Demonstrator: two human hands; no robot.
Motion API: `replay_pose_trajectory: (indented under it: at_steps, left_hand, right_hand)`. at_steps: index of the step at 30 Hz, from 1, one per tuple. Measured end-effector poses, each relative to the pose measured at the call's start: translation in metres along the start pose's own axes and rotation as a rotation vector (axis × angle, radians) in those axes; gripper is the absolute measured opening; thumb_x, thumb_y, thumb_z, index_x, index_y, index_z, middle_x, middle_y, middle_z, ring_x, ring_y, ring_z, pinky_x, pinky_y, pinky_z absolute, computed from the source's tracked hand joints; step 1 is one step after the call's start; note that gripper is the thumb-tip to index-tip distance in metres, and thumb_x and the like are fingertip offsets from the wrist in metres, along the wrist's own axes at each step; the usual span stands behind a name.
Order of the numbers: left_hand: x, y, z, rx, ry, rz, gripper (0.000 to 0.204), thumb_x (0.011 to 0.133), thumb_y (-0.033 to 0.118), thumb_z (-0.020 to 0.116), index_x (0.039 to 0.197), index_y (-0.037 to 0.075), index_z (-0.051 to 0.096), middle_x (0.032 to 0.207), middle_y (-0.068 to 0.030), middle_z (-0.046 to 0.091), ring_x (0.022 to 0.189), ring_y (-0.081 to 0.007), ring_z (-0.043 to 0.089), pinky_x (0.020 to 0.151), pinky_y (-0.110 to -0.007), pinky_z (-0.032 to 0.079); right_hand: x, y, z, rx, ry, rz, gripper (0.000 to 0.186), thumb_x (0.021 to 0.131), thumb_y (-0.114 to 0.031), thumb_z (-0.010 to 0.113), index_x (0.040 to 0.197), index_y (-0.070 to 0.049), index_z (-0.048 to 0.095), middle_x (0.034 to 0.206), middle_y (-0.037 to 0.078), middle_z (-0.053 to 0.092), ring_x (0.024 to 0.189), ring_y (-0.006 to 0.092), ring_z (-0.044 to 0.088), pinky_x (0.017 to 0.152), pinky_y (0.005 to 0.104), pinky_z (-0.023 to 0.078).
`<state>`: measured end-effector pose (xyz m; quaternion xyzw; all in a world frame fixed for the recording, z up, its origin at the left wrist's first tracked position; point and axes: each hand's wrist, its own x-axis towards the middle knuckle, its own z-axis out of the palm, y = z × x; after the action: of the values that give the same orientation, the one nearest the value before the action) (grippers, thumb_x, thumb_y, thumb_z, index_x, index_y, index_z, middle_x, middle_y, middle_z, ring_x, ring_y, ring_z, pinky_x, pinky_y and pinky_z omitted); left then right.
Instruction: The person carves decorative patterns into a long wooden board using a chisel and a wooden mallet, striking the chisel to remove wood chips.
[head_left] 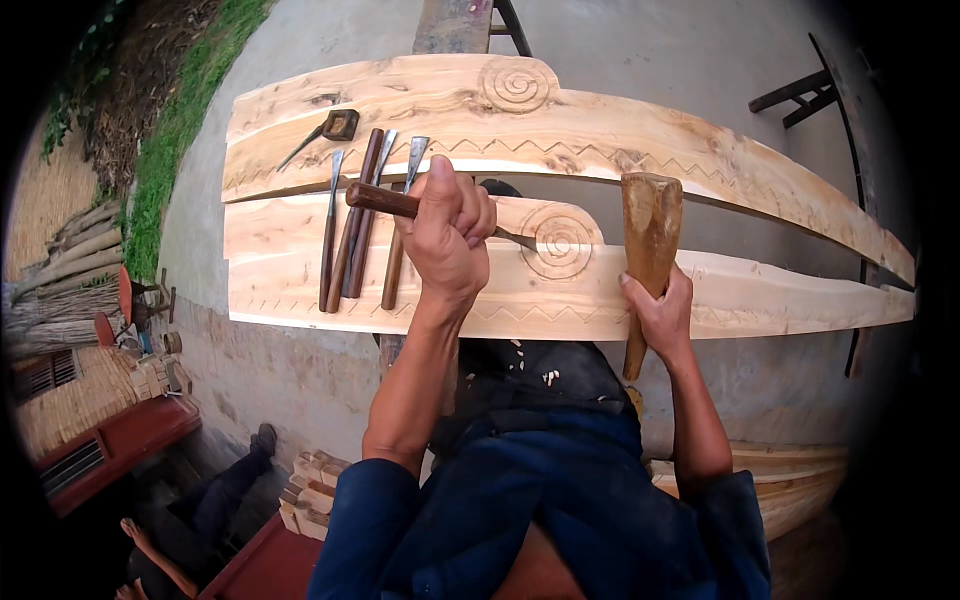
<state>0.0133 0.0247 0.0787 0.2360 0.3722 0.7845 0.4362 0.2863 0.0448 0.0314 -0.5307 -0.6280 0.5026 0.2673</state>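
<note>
My left hand [447, 235] is closed round a chisel [382, 199] with a dark wooden handle. Its blade slants down to the left side of a carved spiral [560, 243] on the near pale board [760, 290]. In my right hand [664, 308] is a wooden mallet [652, 215], its thick head raised over the near board, right of the spiral. Several other chisels [331, 240] lie left of my left hand, across both boards. A second spiral [517, 84] and a zigzag line mark the far board [430, 100].
A small dark tool with a square head [341, 125] rests on the far board. Bench supports stand behind [455, 28] and at the right [815, 90]. Wood blocks [308, 495] are stacked lower left, near another person's leg [230, 490]. Poles [80, 250] lie farther left.
</note>
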Motion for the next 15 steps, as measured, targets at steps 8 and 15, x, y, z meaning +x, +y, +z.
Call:
replay_pose_trajectory:
  at_steps: [8, 15]
  left_hand:
    - [0.0, -0.002, -0.003, -0.012, -0.002, 0.003, 0.054, 0.113, 0.029, 0.051, 0.064, 0.014, 0.035, 0.053, 0.0036, 0.027, 0.043, -0.008, 0.023, 0.043, -0.028, 0.022]
    - [-0.001, -0.004, 0.014, 0.109, -0.056, 0.019, 0.054, 0.113, 0.027, 0.054, 0.064, 0.013, 0.037, 0.054, 0.0047, 0.028, 0.046, -0.0071, 0.023, 0.044, -0.028, 0.02]
  right_hand:
    - [0.001, 0.009, 0.001, -0.011, 0.034, -0.054, 0.019, 0.09, -0.014, 0.072, 0.093, 0.003, 0.064, 0.07, 0.005, 0.064, 0.062, 0.0123, 0.061, 0.059, 0.0307, 0.048]
    - [0.0, 0.005, 0.0, 0.016, 0.01, -0.014, 0.019, 0.09, -0.013, 0.072, 0.093, 0.003, 0.064, 0.071, 0.005, 0.064, 0.061, 0.0128, 0.061, 0.058, 0.0312, 0.049]
